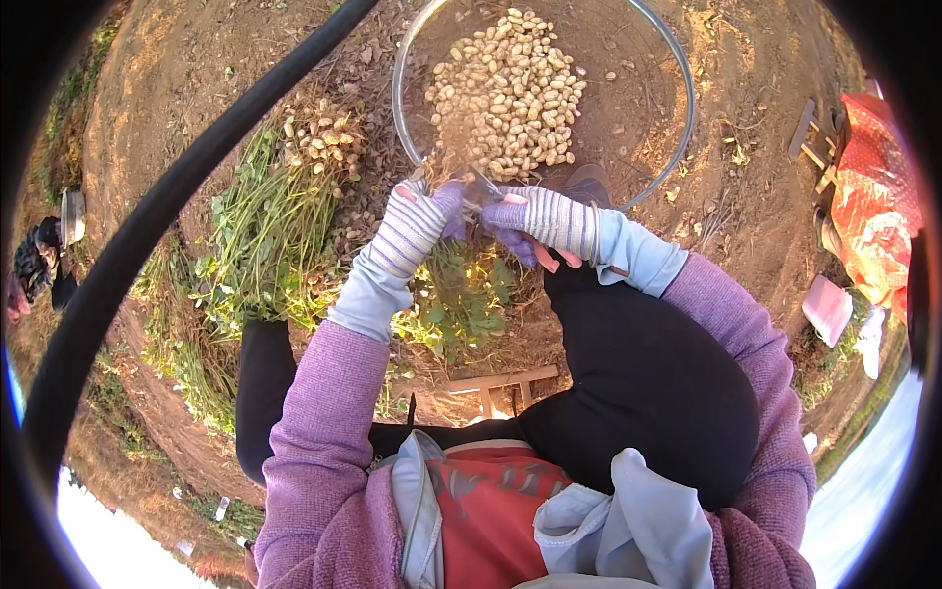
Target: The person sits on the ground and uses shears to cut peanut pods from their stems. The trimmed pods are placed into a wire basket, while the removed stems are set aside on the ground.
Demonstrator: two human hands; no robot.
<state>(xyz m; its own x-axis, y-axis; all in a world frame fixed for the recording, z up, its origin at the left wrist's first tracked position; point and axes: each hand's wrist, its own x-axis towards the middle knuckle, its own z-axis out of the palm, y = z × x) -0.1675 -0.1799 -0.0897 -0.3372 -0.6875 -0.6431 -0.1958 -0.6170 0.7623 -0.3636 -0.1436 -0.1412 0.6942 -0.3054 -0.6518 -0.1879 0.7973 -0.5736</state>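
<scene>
My left hand (430, 213), in a striped knit glove, is closed around the upper stems of a leafy peanut plant (460, 294), whose leaves hang below between my knees. Roots and pods, blurred, stick out above that hand. My right hand (541, 224), in a matching glove with bare fingertips, grips a small metal tool (482, 188) close to the roots; its exact kind is unclear. Just beyond both hands, a pile of unshelled peanuts (515, 96) lies inside a large hoop-like rim (688, 81). Blurred brown matter shows over the pile's left part.
Pulled peanut plants (280, 199) with pods lie in a heap at the left. A small wooden stool frame (504, 381) stands between my legs. At the far right are a red sack (876, 199) and a pink container (828, 309). Another person (44, 258) is at the far left edge.
</scene>
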